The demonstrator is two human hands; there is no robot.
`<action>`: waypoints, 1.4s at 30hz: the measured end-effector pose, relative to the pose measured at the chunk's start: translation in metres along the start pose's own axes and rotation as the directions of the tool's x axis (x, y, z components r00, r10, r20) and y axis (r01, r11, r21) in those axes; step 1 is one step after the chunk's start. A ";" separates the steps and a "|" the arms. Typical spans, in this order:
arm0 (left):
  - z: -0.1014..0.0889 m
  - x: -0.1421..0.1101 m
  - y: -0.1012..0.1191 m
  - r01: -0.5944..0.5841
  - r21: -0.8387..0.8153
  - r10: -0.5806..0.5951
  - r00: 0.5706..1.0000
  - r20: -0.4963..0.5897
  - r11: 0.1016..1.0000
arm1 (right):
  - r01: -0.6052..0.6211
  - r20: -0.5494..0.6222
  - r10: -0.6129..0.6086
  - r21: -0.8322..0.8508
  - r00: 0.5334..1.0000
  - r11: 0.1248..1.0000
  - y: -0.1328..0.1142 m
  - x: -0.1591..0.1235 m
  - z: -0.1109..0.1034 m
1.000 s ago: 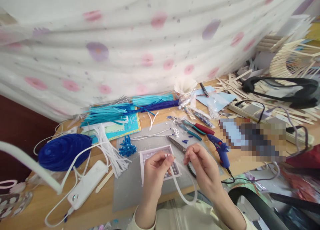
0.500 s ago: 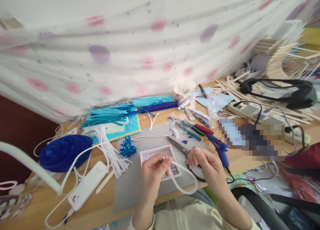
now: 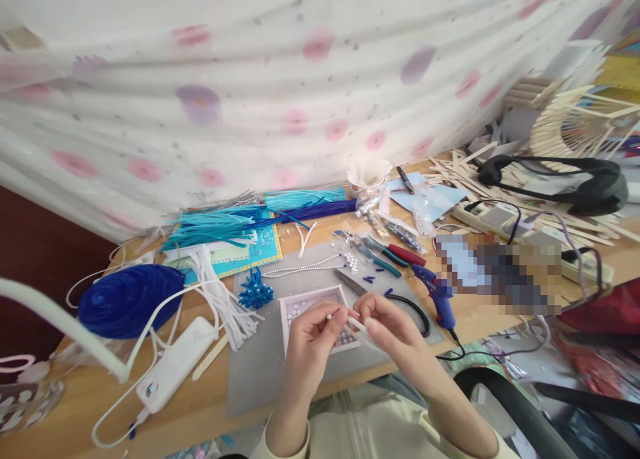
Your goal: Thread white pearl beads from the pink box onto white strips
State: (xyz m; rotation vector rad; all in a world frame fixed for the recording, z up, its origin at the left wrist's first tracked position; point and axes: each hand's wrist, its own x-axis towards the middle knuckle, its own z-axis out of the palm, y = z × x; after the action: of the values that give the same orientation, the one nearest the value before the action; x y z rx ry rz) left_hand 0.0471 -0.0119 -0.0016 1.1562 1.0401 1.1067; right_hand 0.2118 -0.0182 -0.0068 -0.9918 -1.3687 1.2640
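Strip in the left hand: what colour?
White strip, seen best in the head view.

Right hand: shifted left since the 0.5 s frame, gap to left hand narrowed to almost nothing; thumb and fingers, then clear of the white strip, now close on it just beside the left fingertips. Strip: wide hanging loop no longer visible; a short, straighter length shows, blurred toward the right palm. Scissors: black handle loop, previously hidden behind right hand, now exposed.
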 end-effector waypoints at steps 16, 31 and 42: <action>0.001 -0.005 0.005 -0.018 -0.171 0.014 1.000 -0.021 0.985 | -0.263 0.111 0.240 0.307 0.964 0.915 0.009 -0.005 0.018; -0.002 0.000 0.008 -0.014 -0.082 0.011 0.999 -0.034 0.997 | -0.290 0.162 0.244 0.403 0.956 0.868 0.010 0.002 0.020; -0.002 0.002 0.008 -0.050 -0.096 0.033 0.984 -0.175 0.994 | -0.360 0.293 0.236 0.513 0.927 0.780 0.014 0.001 0.011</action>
State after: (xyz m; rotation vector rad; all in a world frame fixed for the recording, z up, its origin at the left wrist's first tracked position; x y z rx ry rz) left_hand 0.0446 -0.0094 0.0063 1.0193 1.0852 1.2964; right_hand 0.2004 -0.0174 -0.0199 -0.6797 -0.9063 1.9262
